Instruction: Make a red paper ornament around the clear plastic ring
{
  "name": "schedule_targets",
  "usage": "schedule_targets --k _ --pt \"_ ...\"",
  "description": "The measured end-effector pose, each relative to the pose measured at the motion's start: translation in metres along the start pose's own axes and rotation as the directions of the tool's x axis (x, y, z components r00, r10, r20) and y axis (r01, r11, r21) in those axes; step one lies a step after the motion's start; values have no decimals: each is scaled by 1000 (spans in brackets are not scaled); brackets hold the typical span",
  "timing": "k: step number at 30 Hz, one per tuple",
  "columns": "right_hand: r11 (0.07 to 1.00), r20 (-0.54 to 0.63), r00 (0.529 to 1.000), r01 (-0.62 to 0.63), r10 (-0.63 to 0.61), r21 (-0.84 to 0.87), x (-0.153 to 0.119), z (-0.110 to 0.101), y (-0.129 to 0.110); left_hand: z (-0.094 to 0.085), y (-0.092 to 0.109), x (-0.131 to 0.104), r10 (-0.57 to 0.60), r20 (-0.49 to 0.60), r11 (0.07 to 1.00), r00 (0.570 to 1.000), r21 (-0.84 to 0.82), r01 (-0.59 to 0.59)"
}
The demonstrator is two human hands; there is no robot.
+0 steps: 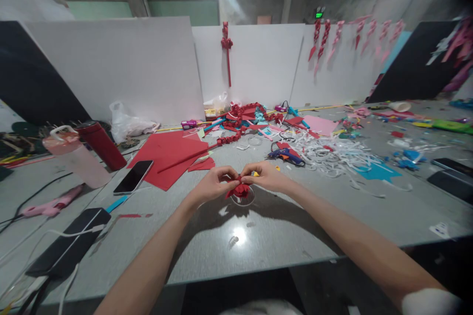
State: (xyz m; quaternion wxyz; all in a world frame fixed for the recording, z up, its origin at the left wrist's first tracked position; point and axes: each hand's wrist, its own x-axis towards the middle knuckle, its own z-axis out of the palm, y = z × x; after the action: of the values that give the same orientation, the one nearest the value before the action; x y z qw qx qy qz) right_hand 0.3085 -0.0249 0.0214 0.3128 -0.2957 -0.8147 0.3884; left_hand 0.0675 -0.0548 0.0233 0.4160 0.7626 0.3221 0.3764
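Both of my hands meet over the grey table, pinching a small red paper flower between their fingertips. My left hand grips its left side with thumb and forefinger. From the other side, my right hand closes on its upper right edge. Under the flower lies a round clear ring or roll, partly hidden by the petals. Just beyond my right hand is a blue glue gun. Red paper sheets are spread ahead of my left hand.
White paper strips are heaped at right. To the left lie a phone, a black power bank with cables, a pink glue gun, a clear bottle and a red flask. A red paper ornament hangs on the white board.
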Motion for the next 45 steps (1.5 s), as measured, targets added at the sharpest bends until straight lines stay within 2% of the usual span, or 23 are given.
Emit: schedule_targets --k 11,19,23,26,30,33,35,40,45 --pt "1000 -58 998 -31 31 4 -1 0 0 2 -5 1 15 -56 1000 998 -1 -15" --pt "999 -92 995 35 -37 -24 -2 0 -4 5 -11 1 36 -101 999 994 -20 -38" --pt "992 -129 985 109 -116 -57 -4 1 -6 6 -13 1 36 -101 998 994 -49 -41" --pt "971 -151 962 213 -228 -112 -4 4 -5 7 -13 1 41 -87 996 995 -75 -48" --pt "897 -159 897 369 -412 -244 -2 7 -4 7 -13 2 61 -92 995 994 -70 -68" --pt "826 -121 849 451 -514 -338 -1 6 -3 8 -12 2 68 -98 997 993 -40 -72" --pt "797 -81 839 475 -538 -373 -1 4 -3 8 -12 2 70 -99 997 993 -25 -72" --pt "777 -25 850 468 -526 -420 -1 0 0 10 -13 2 50 -104 999 993 -7 -51" --pt "793 -72 864 421 -498 -440 -1 3 4 12 -9 1 0 -112 1000 994 -17 -2"
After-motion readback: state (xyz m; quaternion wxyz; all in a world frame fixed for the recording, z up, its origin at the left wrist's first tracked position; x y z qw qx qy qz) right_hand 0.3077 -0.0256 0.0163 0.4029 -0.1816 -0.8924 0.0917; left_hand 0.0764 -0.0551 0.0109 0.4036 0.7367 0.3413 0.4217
